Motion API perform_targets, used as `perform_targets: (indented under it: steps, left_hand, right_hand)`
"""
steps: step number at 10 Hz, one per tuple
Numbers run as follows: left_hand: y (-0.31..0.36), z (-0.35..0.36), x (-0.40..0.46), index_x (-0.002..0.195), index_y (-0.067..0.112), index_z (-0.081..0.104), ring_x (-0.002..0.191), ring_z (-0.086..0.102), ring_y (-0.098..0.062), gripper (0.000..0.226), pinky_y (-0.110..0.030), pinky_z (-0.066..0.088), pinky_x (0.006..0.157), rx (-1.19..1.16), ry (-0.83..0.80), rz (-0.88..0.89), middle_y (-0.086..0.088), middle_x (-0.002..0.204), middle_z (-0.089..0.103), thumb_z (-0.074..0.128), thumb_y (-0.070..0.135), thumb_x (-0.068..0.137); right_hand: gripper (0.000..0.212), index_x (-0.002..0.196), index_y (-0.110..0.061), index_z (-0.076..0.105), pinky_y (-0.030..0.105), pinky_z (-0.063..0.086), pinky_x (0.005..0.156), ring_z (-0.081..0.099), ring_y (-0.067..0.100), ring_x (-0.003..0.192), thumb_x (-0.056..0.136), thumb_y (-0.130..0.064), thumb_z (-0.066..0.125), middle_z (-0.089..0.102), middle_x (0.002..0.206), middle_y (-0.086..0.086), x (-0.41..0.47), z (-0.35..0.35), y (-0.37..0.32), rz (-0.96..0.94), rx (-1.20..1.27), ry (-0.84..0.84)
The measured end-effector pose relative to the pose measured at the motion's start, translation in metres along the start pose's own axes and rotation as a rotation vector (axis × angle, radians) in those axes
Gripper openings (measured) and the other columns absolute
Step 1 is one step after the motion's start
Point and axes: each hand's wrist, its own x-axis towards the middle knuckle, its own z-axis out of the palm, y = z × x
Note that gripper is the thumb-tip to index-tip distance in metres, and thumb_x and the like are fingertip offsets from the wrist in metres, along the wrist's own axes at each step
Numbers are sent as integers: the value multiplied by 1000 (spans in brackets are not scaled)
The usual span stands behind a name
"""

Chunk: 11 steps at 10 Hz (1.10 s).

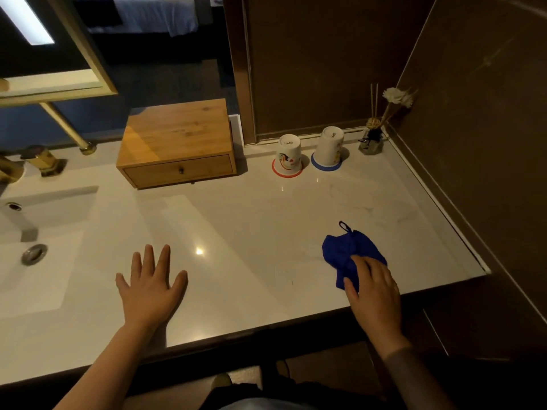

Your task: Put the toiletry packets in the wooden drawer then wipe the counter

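A small wooden box (177, 134) with one shut drawer (177, 171) stands at the back of the pale counter (251, 220). No toiletry packets show anywhere on the counter. A crumpled blue cloth (344, 250) with a hanging loop lies near the front right. My right hand (374, 285) rests on the cloth's near edge, fingers bent over it. My left hand (152, 284) lies flat on the counter with fingers spread and nothing in it.
Two upturned white cups (288, 155) (328, 149) stand on red and blue coasters at the back. A reed diffuser (373, 137) sits in the back right corner. A sink (41, 232) with a gold tap (38, 161) is at the left. Dark walls close the right side.
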Motion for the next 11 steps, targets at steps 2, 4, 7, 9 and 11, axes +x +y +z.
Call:
perform_targets:
  steps: [2, 4, 7, 9, 11]
  left_hand:
    - [0, 1, 0, 148, 34, 10, 147, 0, -27, 75, -60, 4, 112, 7, 7, 2, -4, 160, 5, 11, 67, 80]
    - [-1, 2, 1, 148, 35, 8, 148, -2, -27, 76, -60, 3, 113, 9, 0, 0, -3, 161, 3, 9, 67, 80]
    - [1, 1, 0, 148, 35, 6, 147, -5, -26, 74, -60, 1, 113, -3, -19, 2, -3, 161, 0, 11, 67, 81]
    - [-1, -3, 0, 148, 35, 2, 147, -9, -26, 73, -59, -3, 113, -18, -70, 12, -2, 160, -5, 13, 66, 83]
    - [-5, -18, 10, 148, 33, 6, 147, -3, -30, 70, -60, 9, 113, 7, -174, 51, -4, 160, -1, 31, 60, 89]
  right_hand:
    - [81, 146, -37, 1, 51, 10, 115, -2, 30, 145, 81, -67, 40, 4, 159, 9, 16, -3, 19, 64, -150, -228]
    - [84, 144, -43, 3, 58, 5, 112, -5, 26, 145, 74, -76, 37, -2, 159, 5, 39, -17, 19, 117, -164, -336]
    - [73, 144, -43, 3, 58, 5, 113, -3, 25, 146, 83, -66, 35, -2, 159, 5, 22, 1, 10, 27, -204, -265]
    - [74, 144, -41, 12, 59, 3, 112, -2, 25, 145, 81, -65, 42, 3, 159, 7, 20, -2, 4, 23, -191, -280]
    - [56, 138, -25, 40, 51, 6, 115, 14, 26, 143, 87, -45, 49, 26, 154, 10, 26, 5, -69, -217, -43, -154]
